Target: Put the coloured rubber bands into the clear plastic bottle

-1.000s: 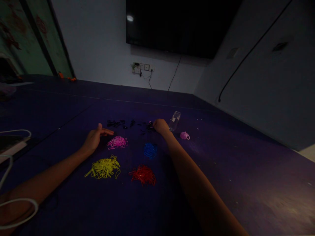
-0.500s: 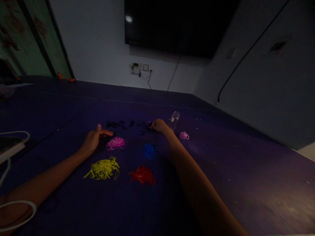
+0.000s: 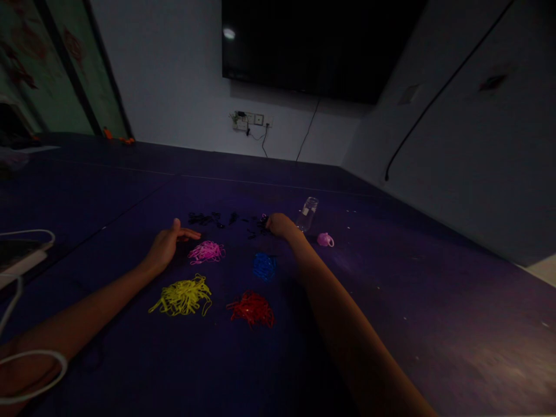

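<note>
Piles of thin loops that look like rubber bands lie on the dark purple floor: pink bands (image 3: pixel 207 252), yellow bands (image 3: pixel 185 296), blue bands (image 3: pixel 264 266) and red bands (image 3: pixel 252 308). Behind them, black bands (image 3: pixel 204 218) are strewn in a loose row. My left hand (image 3: pixel 167 244) rests beside the pink pile, holding nothing, thumb raised and fingers stretched out. At the right end of the black row, my right hand (image 3: pixel 280 225) has its fingers pinched together down among the bands. Whatever lies between those fingertips is hidden.
A clear plastic bottle (image 3: pixel 307 213) lies just beyond my right hand, with a pink cap with a ring (image 3: pixel 325 239) near it. A white cable (image 3: pixel 61 365) loops over my left forearm. The wall with sockets (image 3: pixel 252 119) and a large dark screen (image 3: pixel 317 46) stands behind.
My right hand has shifted very slightly downward at the black bands, its fingers still together. My left hand and the piles stay in place; the whole view has shifted a little.
</note>
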### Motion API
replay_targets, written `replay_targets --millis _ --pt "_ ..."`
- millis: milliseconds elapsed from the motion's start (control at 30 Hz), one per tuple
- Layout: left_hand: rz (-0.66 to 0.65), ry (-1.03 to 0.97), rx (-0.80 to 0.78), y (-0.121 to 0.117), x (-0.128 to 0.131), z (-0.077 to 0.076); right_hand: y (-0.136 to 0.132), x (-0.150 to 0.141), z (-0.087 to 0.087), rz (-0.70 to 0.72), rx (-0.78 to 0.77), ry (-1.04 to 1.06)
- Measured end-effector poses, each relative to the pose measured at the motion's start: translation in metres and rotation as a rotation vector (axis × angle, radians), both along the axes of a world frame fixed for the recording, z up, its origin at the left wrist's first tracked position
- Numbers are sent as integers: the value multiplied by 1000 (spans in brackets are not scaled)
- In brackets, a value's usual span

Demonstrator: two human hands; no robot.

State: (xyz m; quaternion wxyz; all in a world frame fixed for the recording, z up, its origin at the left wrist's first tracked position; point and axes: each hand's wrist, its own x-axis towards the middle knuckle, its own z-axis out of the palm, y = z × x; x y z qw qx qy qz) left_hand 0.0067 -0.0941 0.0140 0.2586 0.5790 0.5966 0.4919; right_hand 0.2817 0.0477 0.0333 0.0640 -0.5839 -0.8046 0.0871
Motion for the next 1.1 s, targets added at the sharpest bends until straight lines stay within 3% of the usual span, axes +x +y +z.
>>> replay_targets --millis 433,767,1100 --pt "5 -1 3 0 1 0 5 13 17 -47 -10 51" --pt "2 19 -5 0 -1 0 5 11 1 -174 44 93" --pt "7 8 8 1 0 -1 0 3 0 -263 39 67"
